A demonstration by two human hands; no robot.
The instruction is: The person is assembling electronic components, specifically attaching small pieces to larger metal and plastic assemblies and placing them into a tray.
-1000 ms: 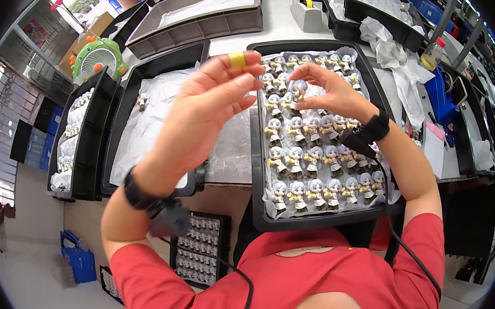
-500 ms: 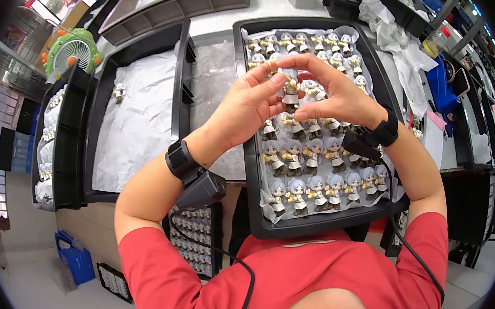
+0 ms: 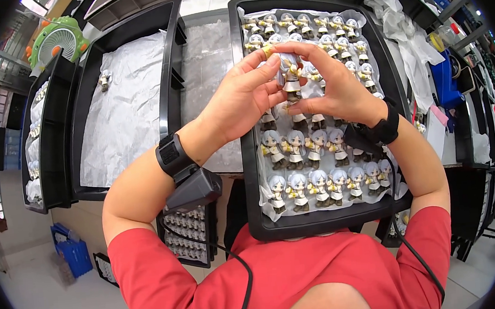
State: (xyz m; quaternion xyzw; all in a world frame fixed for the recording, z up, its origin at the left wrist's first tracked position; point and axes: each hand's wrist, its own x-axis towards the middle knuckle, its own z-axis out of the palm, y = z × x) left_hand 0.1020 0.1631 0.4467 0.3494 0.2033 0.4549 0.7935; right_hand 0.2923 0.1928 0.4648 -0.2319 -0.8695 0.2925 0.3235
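Above the figurine-filled black tray (image 3: 253, 201), I hold up a small figurine (image 3: 292, 83) with grey hair, a white outfit and dark boots. My right hand (image 3: 338, 79) has its fingers at the head and its thumb by the boots. From the other side my left hand (image 3: 248, 92) closes on it, thumb and fingertips at its head and flank. A small yellow bit (image 3: 268, 49) shows by the fingertips at the top. Rows of similar figurines (image 3: 296, 144) lie below on white paper, some hidden by my hands.
To the left, a second black tray (image 3: 175, 72) holds white paper (image 3: 123, 112) with one figurine (image 3: 105, 80) on it. Further left are a tilted black tray (image 3: 63, 129) and a green fan (image 3: 56, 44). Crumpled paper (image 3: 392, 30) lies right of the full tray.
The view has shifted slightly, with the trays appearing a little higher on the left. The held figurine appears a little more upright and exposed between my hands; both hands keep nearly the same place.
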